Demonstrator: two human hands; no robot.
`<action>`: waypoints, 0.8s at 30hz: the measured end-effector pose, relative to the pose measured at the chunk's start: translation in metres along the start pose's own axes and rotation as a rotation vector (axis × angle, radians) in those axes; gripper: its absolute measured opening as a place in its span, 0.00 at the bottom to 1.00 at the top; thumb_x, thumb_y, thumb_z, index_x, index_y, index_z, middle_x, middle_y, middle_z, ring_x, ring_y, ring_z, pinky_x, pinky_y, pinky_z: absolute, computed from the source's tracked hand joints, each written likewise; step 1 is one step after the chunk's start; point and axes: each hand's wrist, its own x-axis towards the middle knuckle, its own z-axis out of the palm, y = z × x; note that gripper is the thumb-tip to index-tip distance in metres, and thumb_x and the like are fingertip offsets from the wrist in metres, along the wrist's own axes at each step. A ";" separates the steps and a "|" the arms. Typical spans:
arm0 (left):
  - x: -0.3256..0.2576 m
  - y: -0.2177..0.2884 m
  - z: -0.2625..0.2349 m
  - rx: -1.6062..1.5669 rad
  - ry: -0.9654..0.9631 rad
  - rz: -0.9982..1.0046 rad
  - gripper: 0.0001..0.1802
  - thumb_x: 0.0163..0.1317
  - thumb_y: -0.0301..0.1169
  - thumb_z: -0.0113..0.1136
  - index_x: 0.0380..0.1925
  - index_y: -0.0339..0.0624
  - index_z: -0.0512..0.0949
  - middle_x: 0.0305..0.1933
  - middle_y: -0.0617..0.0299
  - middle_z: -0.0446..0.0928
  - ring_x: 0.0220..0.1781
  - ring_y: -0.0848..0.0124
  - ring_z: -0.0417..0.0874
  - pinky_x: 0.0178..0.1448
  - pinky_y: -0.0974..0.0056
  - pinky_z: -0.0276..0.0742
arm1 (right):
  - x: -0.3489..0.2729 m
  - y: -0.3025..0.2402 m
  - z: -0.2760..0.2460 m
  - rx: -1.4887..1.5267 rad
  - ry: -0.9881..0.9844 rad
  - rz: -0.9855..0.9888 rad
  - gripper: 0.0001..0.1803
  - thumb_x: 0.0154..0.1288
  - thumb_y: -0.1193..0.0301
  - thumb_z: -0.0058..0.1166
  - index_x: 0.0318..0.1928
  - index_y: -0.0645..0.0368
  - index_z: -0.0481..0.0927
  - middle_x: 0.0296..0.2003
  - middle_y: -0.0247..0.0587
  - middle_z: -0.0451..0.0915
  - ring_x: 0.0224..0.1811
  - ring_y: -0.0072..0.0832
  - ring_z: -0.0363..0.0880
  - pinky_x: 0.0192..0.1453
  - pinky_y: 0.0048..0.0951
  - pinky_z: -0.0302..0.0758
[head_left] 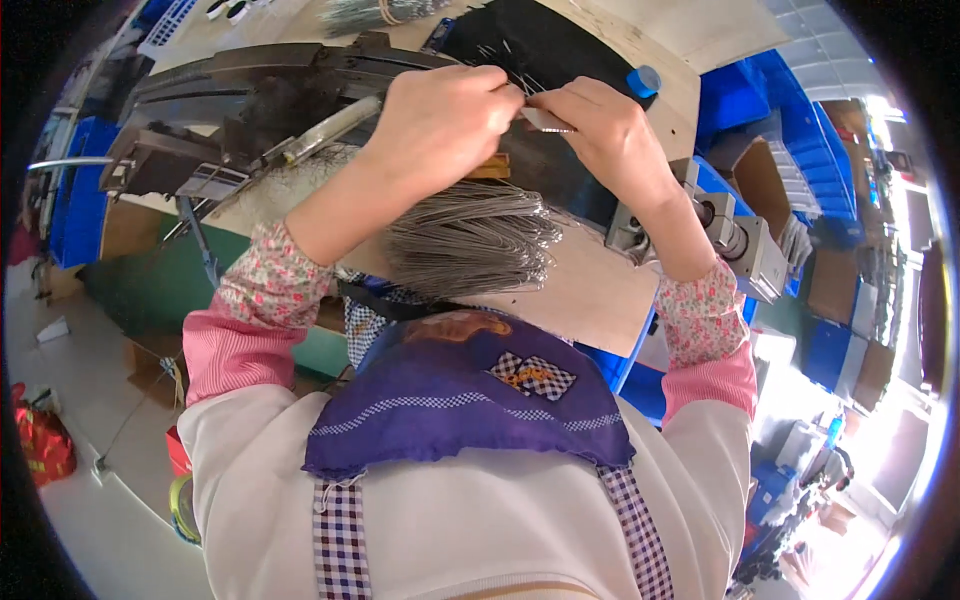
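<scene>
Both hands are raised close together over the bench. My left hand (440, 125) is closed, its thumb and fingertips pinched together; what they hold, if anything, is hidden. Beside it, my right hand (610, 130) is closed in a pinch, with a small pale flat piece (547, 120) showing below its fingers. Below my hands lies a thick bundle of thin grey metal wires (470, 240), close to the bench's front edge. A few loose thin wires (520, 80) rest on a black mat (545, 45) just beyond my fingertips.
A long dark metal tool (230, 95) spans the bench to the left. A metal device with round parts (735, 235) sits at the right edge. A blue cap (643, 81) and another tied wire bundle (375, 12) lie farther back. Blue bins (800, 130) stand at the right.
</scene>
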 end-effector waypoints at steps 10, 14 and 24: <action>-0.115 0.019 0.036 -2.524 0.125 -0.978 0.23 0.73 0.44 0.43 0.35 0.32 0.76 0.27 0.58 0.74 0.11 0.76 0.64 0.15 0.72 0.57 | 0.034 -0.002 0.039 0.275 0.069 0.180 0.11 0.59 0.69 0.62 0.38 0.63 0.81 0.35 0.46 0.83 0.36 0.42 0.81 0.42 0.32 0.78; -0.048 -0.012 -0.031 -3.013 -0.036 -0.861 0.29 0.73 0.53 0.37 0.39 0.34 0.72 0.22 0.58 0.69 0.09 0.77 0.61 0.14 0.70 0.52 | 0.024 0.005 0.047 0.241 0.062 0.199 0.09 0.57 0.69 0.61 0.33 0.63 0.80 0.30 0.46 0.81 0.34 0.45 0.80 0.39 0.37 0.78; -0.083 0.013 0.039 -0.654 0.025 -0.694 0.16 0.63 0.42 0.57 0.39 0.39 0.74 0.22 0.61 0.78 0.14 0.77 0.72 0.18 0.72 0.65 | 0.036 -0.007 0.047 0.168 0.123 0.130 0.05 0.53 0.72 0.59 0.31 0.58 0.79 0.30 0.42 0.78 0.33 0.41 0.80 0.37 0.38 0.78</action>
